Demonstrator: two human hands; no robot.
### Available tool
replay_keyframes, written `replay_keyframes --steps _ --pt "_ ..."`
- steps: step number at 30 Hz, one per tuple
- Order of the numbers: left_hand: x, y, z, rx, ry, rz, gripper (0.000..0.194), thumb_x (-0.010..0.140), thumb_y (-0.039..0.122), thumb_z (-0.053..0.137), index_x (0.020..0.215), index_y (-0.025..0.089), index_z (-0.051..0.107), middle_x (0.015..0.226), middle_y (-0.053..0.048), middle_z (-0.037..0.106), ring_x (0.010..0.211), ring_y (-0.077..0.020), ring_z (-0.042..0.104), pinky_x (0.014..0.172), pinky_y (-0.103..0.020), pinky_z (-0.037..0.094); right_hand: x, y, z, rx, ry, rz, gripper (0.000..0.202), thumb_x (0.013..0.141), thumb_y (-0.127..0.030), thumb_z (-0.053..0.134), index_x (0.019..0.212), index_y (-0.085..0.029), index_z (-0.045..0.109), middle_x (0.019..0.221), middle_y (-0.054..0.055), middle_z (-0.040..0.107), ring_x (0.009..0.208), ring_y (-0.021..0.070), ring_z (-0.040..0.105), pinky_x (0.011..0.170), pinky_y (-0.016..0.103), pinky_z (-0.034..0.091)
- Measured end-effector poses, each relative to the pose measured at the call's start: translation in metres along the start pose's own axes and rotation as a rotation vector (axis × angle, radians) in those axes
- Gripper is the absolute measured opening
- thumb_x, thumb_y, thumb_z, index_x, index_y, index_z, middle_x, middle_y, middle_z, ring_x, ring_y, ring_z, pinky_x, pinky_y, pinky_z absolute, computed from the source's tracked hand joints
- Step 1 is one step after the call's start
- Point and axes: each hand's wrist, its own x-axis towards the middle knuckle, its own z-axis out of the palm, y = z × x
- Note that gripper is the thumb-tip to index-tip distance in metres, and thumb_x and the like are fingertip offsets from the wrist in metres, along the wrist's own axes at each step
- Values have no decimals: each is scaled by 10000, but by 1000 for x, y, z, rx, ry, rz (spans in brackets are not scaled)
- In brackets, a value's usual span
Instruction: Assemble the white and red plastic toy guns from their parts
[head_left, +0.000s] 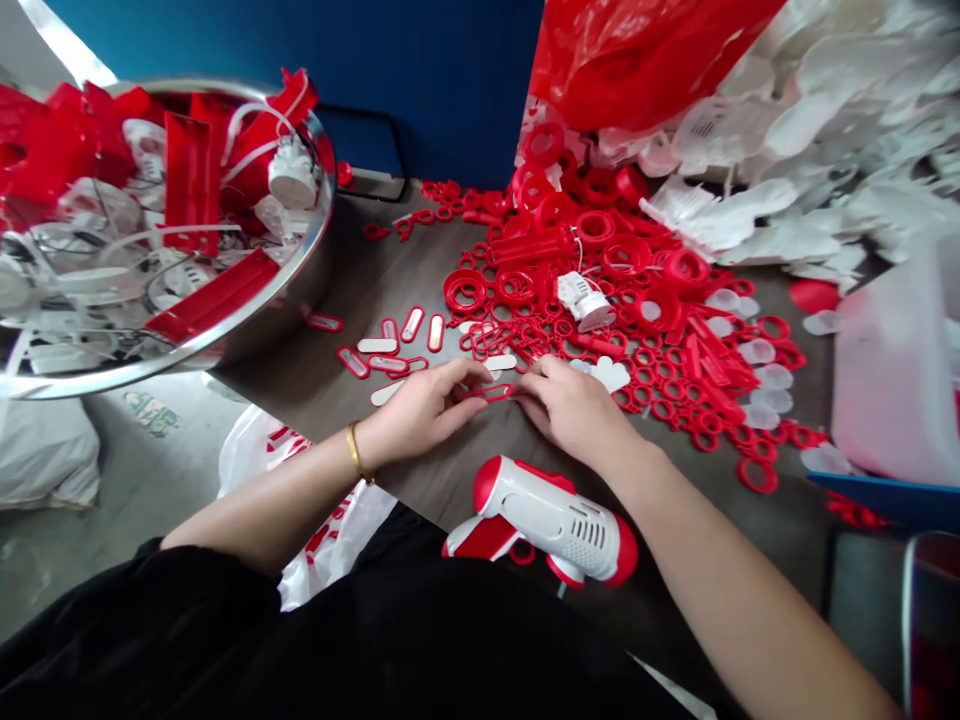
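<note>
Dark table [360, 260] under L hand [429, 408] & R hand [574, 408], angled inward, pinching red oval frame [492, 393] btwn.

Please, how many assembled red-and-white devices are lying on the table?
1. The red-and-white device lies between the forearms, nearer the body than both hands. Others may be hidden under the heap of red parts.

At left, a metal bowl [327, 180] runs past the picture's edge. Far right, white plastic pieces [832, 110] are blurred and cut off, as is a translucent bin [889, 370]. The right hand [574, 405] partly hides its own fingertips; their grip is unclear.
</note>
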Motion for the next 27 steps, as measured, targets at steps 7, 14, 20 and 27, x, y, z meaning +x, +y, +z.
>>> replay_keyframes --steps 7,14,20,27 --pt "36 -6 16 -373 -124 -246 325 897 241 507 1187 126 597 787 -25 651 595 -104 576 498 -194 463 -14 15 1 571 475 284 198 867 -367 581 935 -221 696 948 58 656 627 154 662 605 320 563" --pt "66 18 30 -630 -184 -396 283 902 114 522 1171 82 603 610 11 606 496 -65 559 464 -153 460 -19 28 11 913 638 475 299 813 -418 649 1044 -229 664 648 -11 679 526 153 650 523 298 574" --pt "54 22 31 -1130 -191 -484 182 926 160 532 1026 90 666 786 -56 681 646 -89 659 569 -173 523 -36 19 0 989 665 426 176 812 -363 676 912 -218 667 628 -22 672 558 144 659 575 296 584" --pt "34 30 41 -1386 -263 -445 165 893 213 598 992 111 683 845 -64 701 728 -138 702 659 -225 564 -39 -10 -13 848 742 283 91 847 -285 653 914 -224 657 664 -29 651 574 117 635 569 258 555"
